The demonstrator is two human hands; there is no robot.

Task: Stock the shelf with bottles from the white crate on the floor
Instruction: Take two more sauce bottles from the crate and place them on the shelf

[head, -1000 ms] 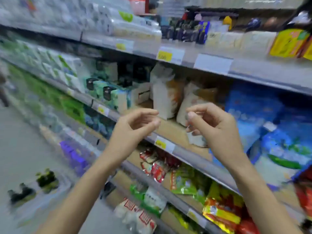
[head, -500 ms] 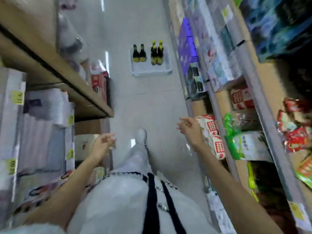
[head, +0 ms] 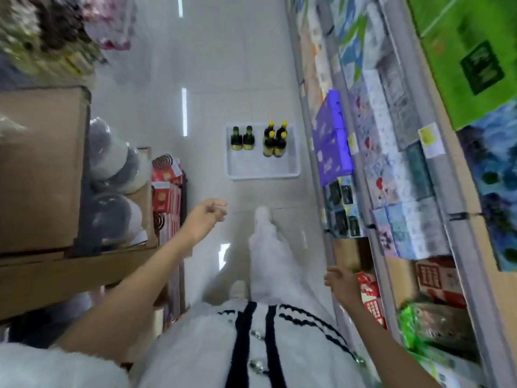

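Along the left side of the aisle a wooden shelf (head: pixel 84 264) juts out with a brown carton (head: pixel 39 169) on it, round wrapped packs (head: pixel 112 175) beside that, and red boxes (head: pixel 165 189) at the end nearest the walkway. The person's left hand (head: pixel 205 217) is held out in front at the end of a bare, nearly straight forearm, just past the corner of that shelf, fingers loosely curled and holding nothing. Ahead of it on the pale tiled floor (head: pixel 212 68) sits the white crate (head: pixel 263 175), square to the aisle and close to the foot of the right-hand shelving (head: pixel 391 152); two dark bottles (head: pixel 242 138) stand side by side in its far left part and a cluster of yellow-capped bottles (head: pixel 275 141) in its far right part, with the near half of the crate bare. Between the person and the crate the floor lies open, one white-trousered leg (head: pixel 265 247) stepping forward with its shoe short of the crate's near rim. The right hand (head: pixel 342 284) hangs lower and nearer the body, slack and half curled, gripping nothing, close beside red-and-white packets (head: pixel 370 298) on the bottom tier. Boxed goods fill the right-hand tiers, purple boxes (head: pixel 331 138) level with the crate.
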